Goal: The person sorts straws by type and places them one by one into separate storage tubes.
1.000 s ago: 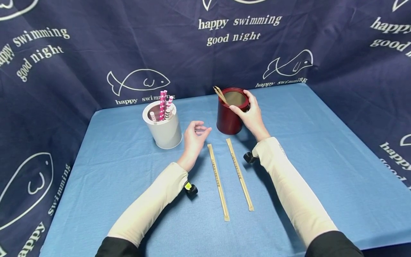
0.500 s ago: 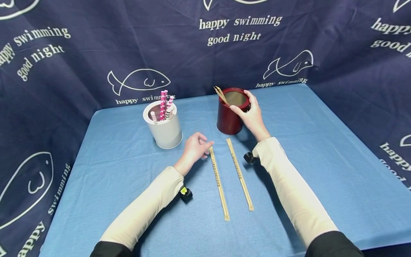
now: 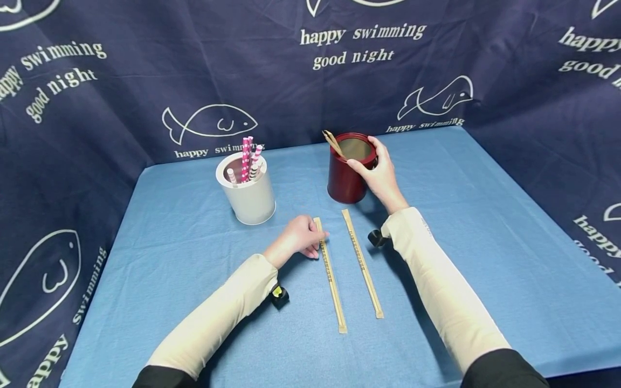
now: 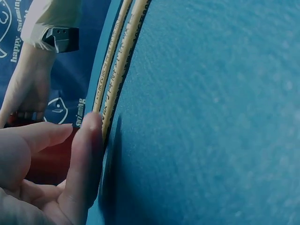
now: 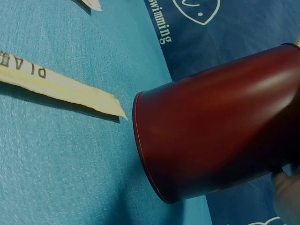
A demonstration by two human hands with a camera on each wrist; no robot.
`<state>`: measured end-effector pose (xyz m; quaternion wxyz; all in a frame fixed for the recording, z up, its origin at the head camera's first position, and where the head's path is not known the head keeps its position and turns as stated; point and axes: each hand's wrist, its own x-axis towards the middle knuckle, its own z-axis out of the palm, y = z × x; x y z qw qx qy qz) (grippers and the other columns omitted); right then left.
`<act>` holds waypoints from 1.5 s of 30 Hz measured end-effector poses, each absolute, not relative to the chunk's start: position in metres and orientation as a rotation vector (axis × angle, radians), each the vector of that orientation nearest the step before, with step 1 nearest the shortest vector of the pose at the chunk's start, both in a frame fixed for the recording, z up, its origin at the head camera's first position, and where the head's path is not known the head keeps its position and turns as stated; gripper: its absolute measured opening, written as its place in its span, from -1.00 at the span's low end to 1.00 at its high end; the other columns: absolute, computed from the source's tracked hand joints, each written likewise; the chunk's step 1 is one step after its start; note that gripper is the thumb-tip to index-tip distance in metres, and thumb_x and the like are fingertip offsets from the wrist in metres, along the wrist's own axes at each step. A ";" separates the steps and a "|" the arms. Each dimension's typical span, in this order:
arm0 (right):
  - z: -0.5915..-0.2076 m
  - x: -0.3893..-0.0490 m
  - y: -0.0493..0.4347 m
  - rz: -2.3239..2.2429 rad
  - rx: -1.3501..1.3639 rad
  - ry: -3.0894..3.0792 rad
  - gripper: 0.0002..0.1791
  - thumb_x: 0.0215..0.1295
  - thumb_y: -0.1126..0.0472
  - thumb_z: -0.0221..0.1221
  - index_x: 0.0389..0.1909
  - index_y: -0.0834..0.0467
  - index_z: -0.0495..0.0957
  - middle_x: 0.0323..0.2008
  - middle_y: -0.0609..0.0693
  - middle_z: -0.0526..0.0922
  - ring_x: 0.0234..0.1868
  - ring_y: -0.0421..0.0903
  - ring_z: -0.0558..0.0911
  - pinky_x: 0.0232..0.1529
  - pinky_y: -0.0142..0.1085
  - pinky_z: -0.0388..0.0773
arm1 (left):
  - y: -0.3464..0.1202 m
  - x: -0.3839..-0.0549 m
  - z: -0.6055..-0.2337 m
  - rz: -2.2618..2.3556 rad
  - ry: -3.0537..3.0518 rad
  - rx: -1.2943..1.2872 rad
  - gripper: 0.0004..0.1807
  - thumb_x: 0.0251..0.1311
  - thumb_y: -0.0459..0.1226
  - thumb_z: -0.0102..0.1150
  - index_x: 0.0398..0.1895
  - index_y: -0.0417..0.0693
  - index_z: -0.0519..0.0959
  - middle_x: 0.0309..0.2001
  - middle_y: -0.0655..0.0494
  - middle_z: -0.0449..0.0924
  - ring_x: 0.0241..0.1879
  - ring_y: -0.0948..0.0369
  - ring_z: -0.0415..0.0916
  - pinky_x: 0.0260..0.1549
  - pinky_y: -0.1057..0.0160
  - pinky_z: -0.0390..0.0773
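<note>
Two straws in printed tan paper wrappers lie side by side on the blue cloth: the left straw (image 3: 332, 285) and the right straw (image 3: 362, 264). My left hand (image 3: 303, 235) is over the upper part of the left straw, its thumb crossing it. In the left wrist view a gap shows between thumb and forefinger (image 4: 89, 145), with the left straw (image 4: 123, 54) running behind the fingertip. My right hand (image 3: 383, 175) grips the rim of a dark red can (image 3: 345, 180), which stands upright. Tan wrapped straws (image 3: 333, 143) lean out over its rim on the left.
Left of the red can stands a white can (image 3: 252, 202) holding several patterned paper straws (image 3: 246, 156), some pink with white dots. A dark blue curtain (image 3: 291, 81) printed with fish and lettering hangs behind the table and along its sides.
My left hand has come down and toward me, from beside the white can to the left straw. My right hand keeps its hold on the red can, which has not moved.
</note>
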<state>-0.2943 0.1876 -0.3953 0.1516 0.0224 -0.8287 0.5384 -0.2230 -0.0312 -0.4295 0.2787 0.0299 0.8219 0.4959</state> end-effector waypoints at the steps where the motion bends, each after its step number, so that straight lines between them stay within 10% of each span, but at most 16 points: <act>1: -0.395 -0.295 0.187 1.548 0.065 -2.378 -0.15 0.17 0.04 0.31 0.45 0.05 0.14 0.41 0.08 0.23 0.33 0.01 0.32 0.37 -0.11 0.29 | -0.031 -0.223 -0.429 1.306 2.200 0.088 -0.68 0.19 -0.23 0.27 -0.59 -0.12 0.36 -0.70 0.04 0.51 -0.80 0.27 0.52 -0.64 0.28 0.64; 18: -0.397 -0.297 0.188 1.551 0.036 -2.386 -0.14 0.18 0.01 0.30 0.46 0.04 0.12 0.43 0.07 0.22 0.36 0.00 0.30 0.39 -0.11 0.27 | -0.018 -0.221 -0.429 0.941 2.313 0.175 -0.59 0.13 -0.08 0.34 -0.66 -0.18 0.49 -0.82 0.01 0.50 -0.82 0.23 0.53 -0.67 0.28 0.61; 45: -0.396 -0.296 0.187 1.585 0.041 -2.383 -0.14 0.19 0.01 0.30 0.47 0.03 0.11 0.44 0.04 0.20 0.34 -0.01 0.31 0.38 -0.11 0.29 | -0.022 -0.223 -0.430 1.036 2.293 0.256 -0.66 0.30 -0.38 0.04 -0.69 -0.20 0.43 -0.78 0.04 0.52 -0.83 0.28 0.50 -0.64 0.30 0.63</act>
